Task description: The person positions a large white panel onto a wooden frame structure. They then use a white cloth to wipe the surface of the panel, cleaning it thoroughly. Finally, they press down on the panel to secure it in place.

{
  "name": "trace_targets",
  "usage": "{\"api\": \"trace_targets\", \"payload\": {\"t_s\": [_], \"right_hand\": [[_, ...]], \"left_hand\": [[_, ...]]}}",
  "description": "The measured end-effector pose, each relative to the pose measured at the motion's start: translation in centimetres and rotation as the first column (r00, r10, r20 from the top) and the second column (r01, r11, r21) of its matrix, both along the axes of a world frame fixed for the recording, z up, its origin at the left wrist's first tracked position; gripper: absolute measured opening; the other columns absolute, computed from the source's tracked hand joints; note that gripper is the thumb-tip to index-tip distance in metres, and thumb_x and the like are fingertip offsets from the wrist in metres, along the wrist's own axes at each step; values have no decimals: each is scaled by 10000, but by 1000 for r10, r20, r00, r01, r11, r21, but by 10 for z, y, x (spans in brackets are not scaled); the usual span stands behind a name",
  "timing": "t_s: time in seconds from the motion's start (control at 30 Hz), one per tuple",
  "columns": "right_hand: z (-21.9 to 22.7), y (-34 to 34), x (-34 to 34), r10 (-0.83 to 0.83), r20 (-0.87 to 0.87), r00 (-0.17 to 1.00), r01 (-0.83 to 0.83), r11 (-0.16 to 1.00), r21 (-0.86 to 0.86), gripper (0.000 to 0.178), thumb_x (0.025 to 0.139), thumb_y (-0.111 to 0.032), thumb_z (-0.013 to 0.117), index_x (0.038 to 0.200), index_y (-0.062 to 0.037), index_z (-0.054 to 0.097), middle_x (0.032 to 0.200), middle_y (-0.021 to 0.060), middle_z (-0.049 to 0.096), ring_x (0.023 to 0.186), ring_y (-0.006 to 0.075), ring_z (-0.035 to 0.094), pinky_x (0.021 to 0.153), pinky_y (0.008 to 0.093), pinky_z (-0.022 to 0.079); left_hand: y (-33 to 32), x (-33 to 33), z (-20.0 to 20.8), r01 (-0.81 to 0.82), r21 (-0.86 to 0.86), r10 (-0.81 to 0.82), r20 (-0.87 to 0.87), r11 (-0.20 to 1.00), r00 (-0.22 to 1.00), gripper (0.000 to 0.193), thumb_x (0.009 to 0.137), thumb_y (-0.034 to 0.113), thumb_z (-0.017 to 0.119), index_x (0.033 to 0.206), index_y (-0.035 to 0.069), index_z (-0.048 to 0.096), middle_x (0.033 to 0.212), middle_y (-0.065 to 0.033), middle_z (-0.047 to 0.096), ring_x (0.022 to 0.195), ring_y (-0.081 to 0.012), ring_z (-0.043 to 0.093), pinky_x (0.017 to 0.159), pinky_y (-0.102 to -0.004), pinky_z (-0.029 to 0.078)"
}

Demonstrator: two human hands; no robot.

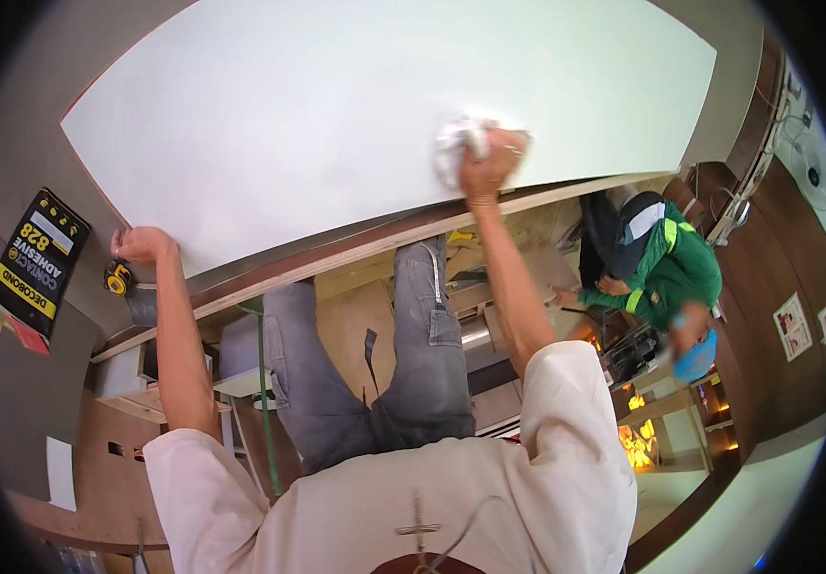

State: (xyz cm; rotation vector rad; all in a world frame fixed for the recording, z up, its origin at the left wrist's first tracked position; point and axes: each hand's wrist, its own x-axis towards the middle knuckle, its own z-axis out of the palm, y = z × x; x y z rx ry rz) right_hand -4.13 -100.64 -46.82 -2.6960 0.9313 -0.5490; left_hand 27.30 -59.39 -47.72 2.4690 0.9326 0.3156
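A large white sheet (317, 124) lies flat on a grey-brown board on the bench. My right hand (496, 165) is closed round a crumpled white cloth (451, 153), pressed to the sheet near its front edge; both are smeared by motion. At the sheet's left corner, my left hand (148, 245) has its fingers bent over the edge and bears on it. Just below that hand sit a yellow-and-black tape measure (117, 278) and a flat grey blade-like piece (142, 306).
A black-and-yellow adhesive tin (38, 258) stands on the left. A wooden rail (336, 253) runs along the bench's front. At right, a co-worker in green (681, 263) bends low near black equipment (633, 354). A fan (814, 177) is at far right.
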Motion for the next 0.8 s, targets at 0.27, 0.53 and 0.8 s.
{"api": "trace_targets", "payload": {"t_s": [0.27, 0.53, 0.8], "right_hand": [[-13, -45, 1, -623, -73, 779, 585, 764, -273, 339, 969, -333, 544, 981, 5, 567, 946, 188, 535, 928, 367, 501, 857, 500, 376], [13, -73, 90, -116, -73, 991, 108, 989, -102, 265, 942, -266, 581, 982, -4, 574, 936, 173, 536, 917, 391, 493, 833, 504, 374], [4, -171, 162, -71, -54, 996, 61, 982, -177, 309, 936, -318, 576, 912, -11, 553, 893, 188, 564, 913, 394, 521, 840, 504, 389]], "left_hand": [[4, 5, -13, 7, 70, -7, 2, 998, 1000, 326, 902, 92, 341, 1070, 3, 606, 1001, -252, 645, 910, -386, 632, 823, -484, 495], [-1, 4, -4, -8, 123, 12, -36, 992, 999, 367, 908, 120, 312, 1078, 2, 616, 979, -255, 670, 895, -402, 650, 826, -486, 507], [-2, 4, -1, -18, 109, 22, -41, 994, 999, 367, 909, 131, 325, 1087, 9, 622, 999, -251, 673, 924, -397, 650, 834, -491, 494]]}}
